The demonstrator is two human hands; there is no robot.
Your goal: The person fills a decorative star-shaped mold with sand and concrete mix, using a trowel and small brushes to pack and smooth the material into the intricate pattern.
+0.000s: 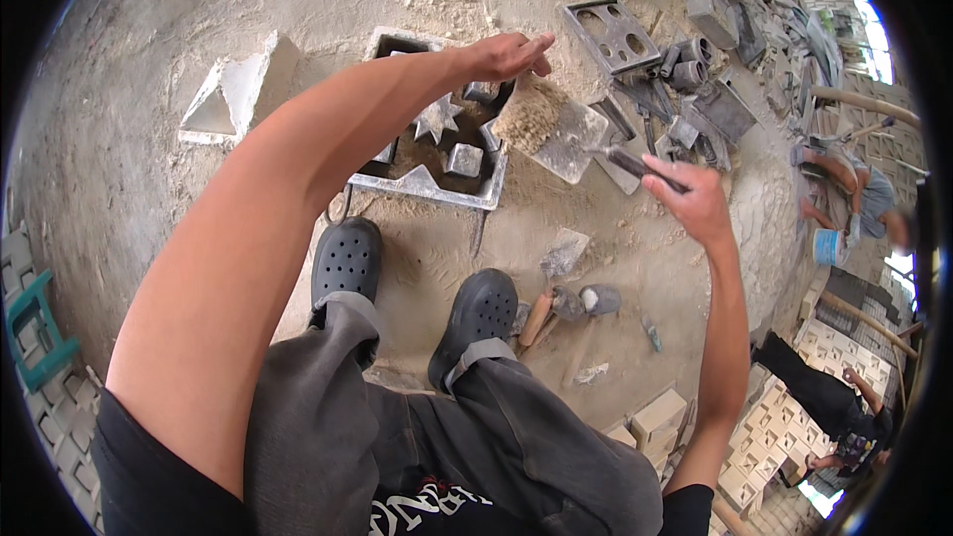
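A trowel [574,151] is in my right hand [693,201], which is wrapped round its dark handle. Damp tan sand mix [529,117] lies heaped on the far left part of its blade, beside the right edge of a metal mould [427,191]. Inside that mould's rectangular frame are a star-shaped block [435,119] and a few small square blocks [464,160]. My left arm reaches across the mould and hides part of it. The left hand [509,57] hovers past the far right corner, fingers stretched out, near the sand, with nothing visible in it.
A metal plate with round holes [615,35] lies at far right, near short pipes [687,65] and scrap. Left of the mould sits a pale angular block [243,89]. Hand tools [556,306] lie by my right shoe [476,323]. Two people [854,387] are at the right.
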